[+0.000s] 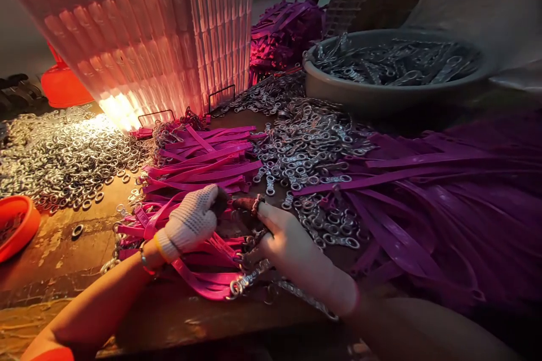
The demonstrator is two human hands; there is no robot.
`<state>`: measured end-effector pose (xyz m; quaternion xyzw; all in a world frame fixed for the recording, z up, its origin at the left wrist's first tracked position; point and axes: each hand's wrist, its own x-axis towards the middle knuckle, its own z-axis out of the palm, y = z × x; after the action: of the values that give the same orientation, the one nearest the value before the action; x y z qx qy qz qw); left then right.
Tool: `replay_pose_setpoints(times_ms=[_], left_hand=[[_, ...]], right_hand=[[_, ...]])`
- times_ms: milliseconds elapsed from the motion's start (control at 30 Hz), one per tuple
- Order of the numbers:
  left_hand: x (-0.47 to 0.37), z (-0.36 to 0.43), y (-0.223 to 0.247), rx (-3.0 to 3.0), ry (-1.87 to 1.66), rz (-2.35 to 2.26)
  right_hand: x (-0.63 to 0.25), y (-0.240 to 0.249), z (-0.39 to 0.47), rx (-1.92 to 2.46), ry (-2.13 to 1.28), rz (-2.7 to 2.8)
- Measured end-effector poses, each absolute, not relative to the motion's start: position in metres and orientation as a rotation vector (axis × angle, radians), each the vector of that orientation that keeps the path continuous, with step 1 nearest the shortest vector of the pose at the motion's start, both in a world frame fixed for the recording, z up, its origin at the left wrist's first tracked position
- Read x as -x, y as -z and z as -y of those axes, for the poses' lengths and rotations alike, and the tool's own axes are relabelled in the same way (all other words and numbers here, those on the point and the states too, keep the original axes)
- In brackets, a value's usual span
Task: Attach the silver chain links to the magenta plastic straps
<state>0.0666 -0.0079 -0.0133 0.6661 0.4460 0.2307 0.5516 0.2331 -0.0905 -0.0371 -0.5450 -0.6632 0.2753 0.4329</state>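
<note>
My left hand (192, 217), in a white knit glove with dark fingertips, is closed in a pinch above a pile of magenta straps (203, 166). Close beside it, fingertips nearly meeting, my right hand (288, 248) is also closed, with dark covers on its fingers. What lies between the fingers of either hand is hidden in shadow. Under the hands, one magenta strap (203, 287) curves along the pile's front. Metal clasps (249, 279) with rings lie just below my right hand.
Loose metal rings (76, 152) heap at the left, near an orange bowl (19, 228). Swivel snap hooks (309, 141) spread at the right, before a grey basin (381, 90) of metal parts. More magenta straps (423, 203) fan out rightward. A ribbed translucent panel (169, 39) stands behind.
</note>
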Motion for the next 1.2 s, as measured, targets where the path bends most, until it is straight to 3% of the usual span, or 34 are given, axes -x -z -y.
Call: replay_pose_setpoints(times_ms=[167,400,600,733,867,1033,1200], left_hand=[[-0.039,0.026,0.013,-1.451,-0.373,-1.017],[-0.032,0.033,0.038,-1.149,-0.406,-0.855],[-0.03,0.036,0.045,-1.078,-0.48,-0.811],[-0.032,0.041,0.041,-1.226,-0.464,-0.902],[-0.036,0.047,0.041,-1.748,-0.498,-1.042],[-0.032,0.045,0.053,-1.888,-0.375,-0.874],[-0.027,0.041,0.056,-1.7,-0.372,-1.085]], right_hand=[[-0.222,0.043,0.095,1.404,-0.523,1.819],[-0.208,0.049,0.095,1.63,-0.137,2.08],[-0.199,0.045,0.096,1.699,-0.069,2.168],[-0.197,0.045,0.098,1.704,0.03,2.21],[-0.197,0.049,0.1,1.71,0.195,2.199],[-0.197,0.045,0.099,1.834,-0.042,2.225],[-0.194,0.027,0.087,2.008,-0.514,2.315]])
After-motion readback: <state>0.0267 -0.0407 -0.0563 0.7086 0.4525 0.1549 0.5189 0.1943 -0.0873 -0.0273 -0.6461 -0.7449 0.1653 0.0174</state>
